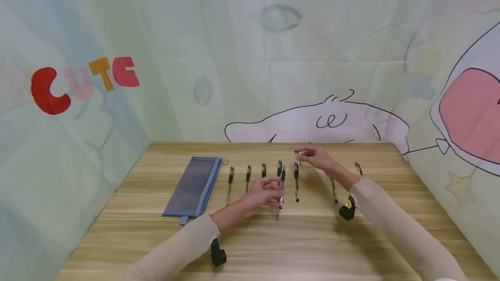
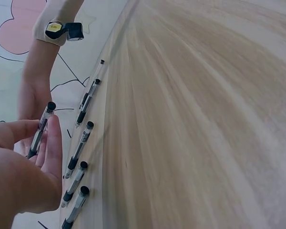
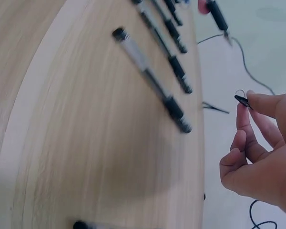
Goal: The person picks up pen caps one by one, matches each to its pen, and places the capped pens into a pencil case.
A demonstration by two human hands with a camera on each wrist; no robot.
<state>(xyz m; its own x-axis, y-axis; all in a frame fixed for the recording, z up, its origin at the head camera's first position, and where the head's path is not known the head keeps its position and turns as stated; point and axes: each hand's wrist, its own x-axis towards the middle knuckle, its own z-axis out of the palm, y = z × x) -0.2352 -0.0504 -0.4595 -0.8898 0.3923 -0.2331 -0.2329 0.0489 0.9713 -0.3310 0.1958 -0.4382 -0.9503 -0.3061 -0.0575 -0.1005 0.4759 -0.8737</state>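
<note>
the left hand (image 1: 263, 192) was pinched round an uncapped pen (image 2: 38, 137) above the counter (image 1: 269, 246), with the bare tip (image 3: 227, 37) pointing toward the far edge; the right hand (image 1: 315, 158), beyond it and to its right, had thumb and fingertip pressed together on a small cap (image 3: 242, 100), well apart from that tip; this second grip looked the likelier to fail, since fingertips alone bore so slight a piece, and a slip could have sent it rolling; the tip could have inked a finger had the hands met off line, as nothing shielded it; a row of pens (image 1: 263, 169) lay partly behind the left hand, so a dipped knuckle could have knocked one crooked; a black device (image 1: 347, 210) at the right cuff hung near another pen (image 1: 334, 191), partly hidden by the forearm (image 1: 345, 178), and a low sweep could have dragged that pen askew; farther right lay a short dark piece (image 1: 358, 168), cap or pen i could not tell, easily brushed away; the blue pouch (image 1: 189, 187) lay left of the row, apart from such risks.
</note>
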